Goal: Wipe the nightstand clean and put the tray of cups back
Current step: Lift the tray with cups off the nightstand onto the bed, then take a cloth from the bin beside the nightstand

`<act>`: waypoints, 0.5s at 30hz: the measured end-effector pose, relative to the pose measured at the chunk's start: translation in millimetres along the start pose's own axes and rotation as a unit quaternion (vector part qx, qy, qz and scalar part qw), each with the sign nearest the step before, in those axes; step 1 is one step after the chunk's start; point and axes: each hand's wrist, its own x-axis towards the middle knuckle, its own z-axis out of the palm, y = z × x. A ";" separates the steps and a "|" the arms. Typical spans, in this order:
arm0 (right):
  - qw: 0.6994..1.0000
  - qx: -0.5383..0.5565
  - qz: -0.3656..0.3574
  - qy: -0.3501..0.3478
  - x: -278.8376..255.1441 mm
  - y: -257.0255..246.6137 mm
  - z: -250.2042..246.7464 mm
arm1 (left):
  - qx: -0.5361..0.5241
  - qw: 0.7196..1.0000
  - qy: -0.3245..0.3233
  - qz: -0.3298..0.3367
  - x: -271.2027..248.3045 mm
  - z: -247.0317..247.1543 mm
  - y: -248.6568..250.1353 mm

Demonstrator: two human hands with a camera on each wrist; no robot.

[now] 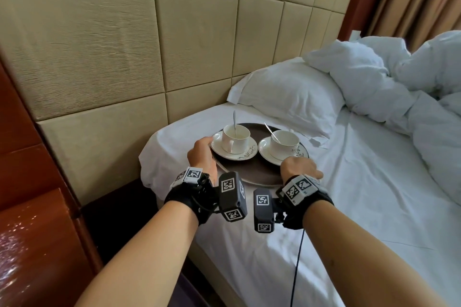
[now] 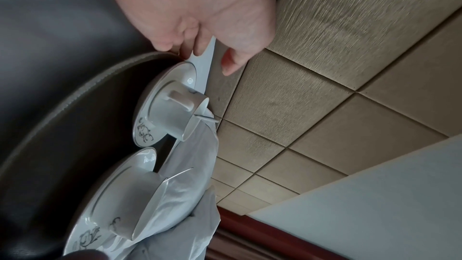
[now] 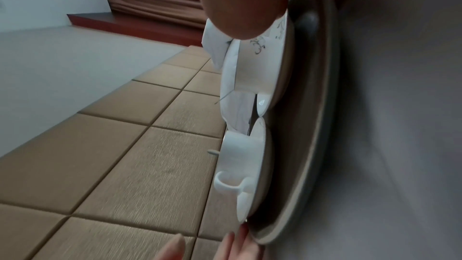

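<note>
Far left of both hands, the glossy nightstand (image 1: 30, 244) stands bare. The left hand (image 1: 200, 154) and right hand (image 1: 298, 166) each clasp the tray (image 1: 252, 172) rim, opposite sides, likely to keep its two cups level off the bed (image 1: 361, 207).

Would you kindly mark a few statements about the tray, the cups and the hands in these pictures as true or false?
1. The round dark tray lies on the white bed sheet. True.
2. Both white porcelain cups hold a metal spoon. True.
3. The tray rests on the glossy red-brown wooden nightstand. False: it is on the bed, and the nightstand stands to its left.
4. The left hand and the right hand are at opposite edges of the tray. True.
5. The cups stand directly on the tray, without saucers. False: each sits on a white saucer with a dark floral motif.
</note>
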 end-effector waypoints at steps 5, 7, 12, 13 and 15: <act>0.995 0.050 0.061 0.059 -32.1 -21.9 -1.9 | 0.094 0.995 0.033 0.015 -16.0 -6.8 17.9; 0.993 0.064 -0.008 0.098 -45.5 -25.8 -0.6 | 0.130 0.990 0.034 0.030 -25.3 -14.7 32.6; 0.964 0.149 -0.212 0.066 -89.9 -22.3 12.4 | 0.182 0.982 0.033 0.039 -50.9 -55.7 55.8; 0.953 0.182 -0.237 0.044 -100.0 -20.8 15.3 | 0.191 0.981 0.031 0.031 -58.6 -66.7 57.0; 0.942 0.208 -0.264 -0.009 -121.3 -20.1 22.3 | 0.209 0.977 0.030 0.025 -73.9 -91.4 59.5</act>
